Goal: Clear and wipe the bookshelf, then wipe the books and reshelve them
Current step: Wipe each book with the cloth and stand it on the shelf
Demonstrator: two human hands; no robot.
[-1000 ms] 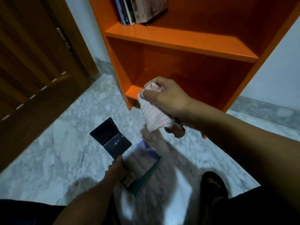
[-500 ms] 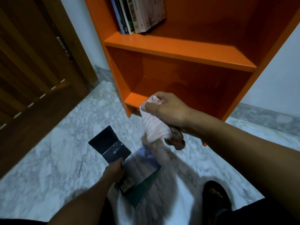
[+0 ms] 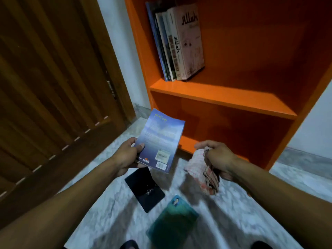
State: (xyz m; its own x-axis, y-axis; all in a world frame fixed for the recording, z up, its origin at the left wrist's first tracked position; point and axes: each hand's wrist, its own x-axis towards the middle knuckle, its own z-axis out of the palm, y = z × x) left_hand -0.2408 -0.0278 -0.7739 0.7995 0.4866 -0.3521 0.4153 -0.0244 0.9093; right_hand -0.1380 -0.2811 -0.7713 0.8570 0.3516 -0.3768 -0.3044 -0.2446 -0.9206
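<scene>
The left hand (image 3: 125, 157) pinches a glossy blue paperback (image 3: 159, 141) by its lower corner, tilted up before the orange shelf (image 3: 222, 97). The right hand (image 3: 218, 157) clenches a crumpled, red-lined cloth (image 3: 199, 169). A flat black book (image 3: 144, 188) and a teal one (image 3: 172, 223) lie on the marbled floor (image 3: 242, 212). Upright books (image 3: 177, 44) stand on the upper shelf.
</scene>
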